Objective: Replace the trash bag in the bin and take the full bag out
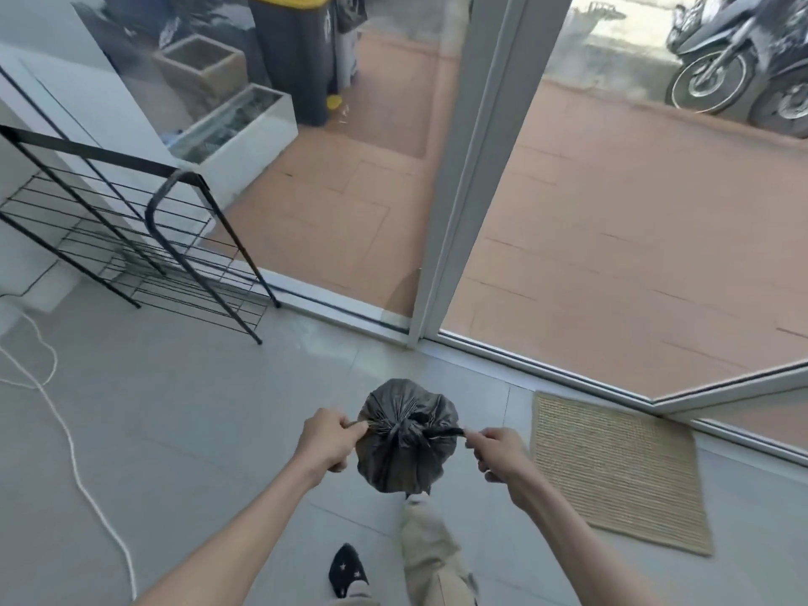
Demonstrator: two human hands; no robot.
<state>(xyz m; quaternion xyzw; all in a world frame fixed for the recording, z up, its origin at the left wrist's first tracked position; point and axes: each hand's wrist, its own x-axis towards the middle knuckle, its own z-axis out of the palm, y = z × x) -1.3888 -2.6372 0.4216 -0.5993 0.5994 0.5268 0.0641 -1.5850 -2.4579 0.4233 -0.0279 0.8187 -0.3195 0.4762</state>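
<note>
Full black trash bag [404, 439] held above tiled floor [196, 430], near woven mat [621, 470]. Bag ears gripped tight and pulled apart by left hand [327, 441] and right hand [498, 452], likely so knot is cinched. Wheelie bin [297, 50] seen outside past sliding door frame [472, 168], probable destination.

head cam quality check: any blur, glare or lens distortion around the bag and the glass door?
Head view: strong wide-angle bowing, the door frame and sill lines curve. Even daylight, no hard shadows. The glass washes out the wheeled bin and scooters with hazy glare. Slight motion softness overall, yet the trash bag knot, left hand and right hand stay legible.
</note>
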